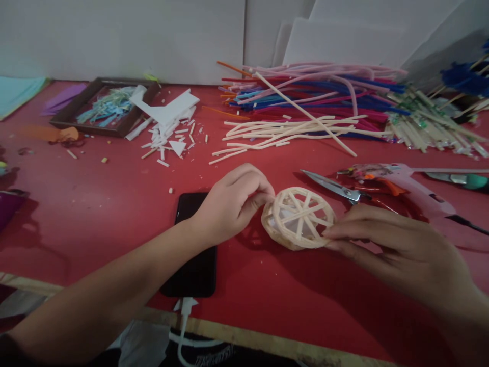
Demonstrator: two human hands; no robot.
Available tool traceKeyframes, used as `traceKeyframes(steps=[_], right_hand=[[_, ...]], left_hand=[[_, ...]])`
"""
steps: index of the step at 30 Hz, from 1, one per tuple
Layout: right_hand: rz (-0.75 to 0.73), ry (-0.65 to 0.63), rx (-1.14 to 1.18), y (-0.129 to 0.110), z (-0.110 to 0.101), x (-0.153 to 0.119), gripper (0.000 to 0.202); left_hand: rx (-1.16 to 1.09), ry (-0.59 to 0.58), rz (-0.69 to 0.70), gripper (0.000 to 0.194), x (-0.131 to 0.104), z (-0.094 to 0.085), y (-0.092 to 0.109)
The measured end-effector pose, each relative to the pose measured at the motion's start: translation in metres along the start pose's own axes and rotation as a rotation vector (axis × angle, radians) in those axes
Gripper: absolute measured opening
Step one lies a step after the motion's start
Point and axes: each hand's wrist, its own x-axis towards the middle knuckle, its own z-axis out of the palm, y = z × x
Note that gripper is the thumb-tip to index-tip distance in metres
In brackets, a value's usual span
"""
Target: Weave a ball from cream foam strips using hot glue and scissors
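Observation:
Between my two hands is a small round craft piece, a cream ring crossed by spokes like a wheel, with a see-through body beneath it. My left hand pinches its left edge, fingers curled together. At the lower right rim, my right hand grips it between thumb and fingertips. The piece is tilted so that its spoked face shows, and a shadow falls on the red table below. Under my left wrist lies a black phone with a white cable plugged in.
Scissors and a pink glue gun lie right, near a green-handled cutter. Behind are cream sticks, coloured pipe cleaners and wrapped sticks. White scraps and a brown frame sit back left.

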Motion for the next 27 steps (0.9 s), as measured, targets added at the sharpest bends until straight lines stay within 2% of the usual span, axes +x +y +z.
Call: traceKeyframes(steps=[2,4,9,11,14,17,21,27], right_hand=[[0.005,0.001,0.001,0.000,0.001,0.000,0.030],[0.005,0.006,-0.002,0.000,0.001,0.000,0.029],[0.009,0.042,-0.051,0.000,0.000,-0.002,0.030],[0.020,0.059,-0.068,0.000,0.000,-0.002,0.029],[0.033,0.067,-0.070,0.001,0.000,-0.003,0.028],[0.054,0.058,-0.044,0.001,0.001,-0.003,0.027],[0.066,0.037,-0.038,0.001,0.000,-0.003,0.025],[0.072,0.051,-0.027,-0.001,0.000,-0.002,0.025]], left_hand=[[0.001,0.010,-0.108,0.019,0.000,-0.002,0.003],[-0.060,-0.049,-0.253,0.021,0.001,-0.005,0.007],[-0.456,-0.485,-0.731,0.021,0.009,-0.018,0.012],[-0.580,-0.540,-0.879,0.020,0.013,-0.021,0.012],[-0.724,-0.457,-0.989,0.020,0.015,-0.019,0.016],[-0.805,-0.346,-1.072,0.024,0.013,-0.009,0.024],[-0.933,-0.291,-1.180,0.029,0.008,0.002,0.031],[-1.234,-0.222,-1.375,0.038,0.008,0.005,0.033]])
